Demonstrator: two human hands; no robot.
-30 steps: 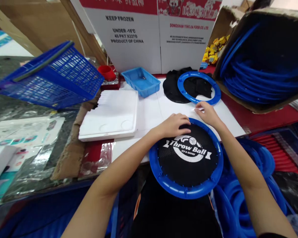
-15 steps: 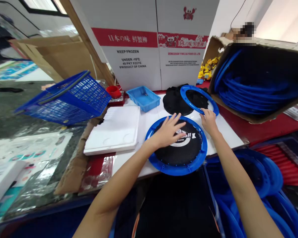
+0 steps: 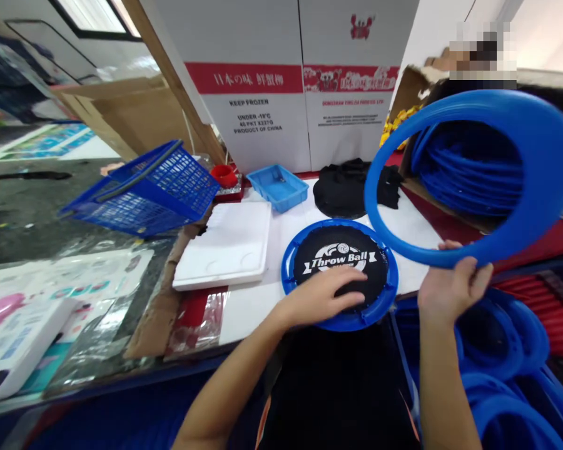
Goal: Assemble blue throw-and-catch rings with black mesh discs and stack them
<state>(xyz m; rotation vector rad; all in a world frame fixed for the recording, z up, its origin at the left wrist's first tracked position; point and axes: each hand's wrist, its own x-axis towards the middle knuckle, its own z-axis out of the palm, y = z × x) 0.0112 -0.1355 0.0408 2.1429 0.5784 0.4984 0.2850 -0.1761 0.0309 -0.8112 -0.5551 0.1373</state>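
Observation:
On the white board in front of me lies a blue-rimmed disc (image 3: 288,265) with black mesh printed "Throw Ball". My left hand (image 3: 331,294) rests over the lower part of its mesh, palm down, fingers stretched out. A loose blue plastic ring (image 3: 380,206) is raised at the right, tilted upright. My right hand (image 3: 450,287) grips its lower edge between thumb and fingers. Behind the disc sits a pile of black mesh pieces (image 3: 340,190), seen partly through and beside the ring.
A light-blue tray (image 3: 279,187), a white foam slab (image 3: 225,250) and a tilted blue basket (image 3: 145,194) stand to the left. At the right, a carton holds many blue rings (image 3: 464,175). More blue rims (image 3: 511,406) are piled at lower right. A large white carton (image 3: 258,144) stands behind.
My right hand has lifted the blue ring off the black pieces and brought it closer, turning it upright. My left hand has slid down the mesh, uncovering the print.

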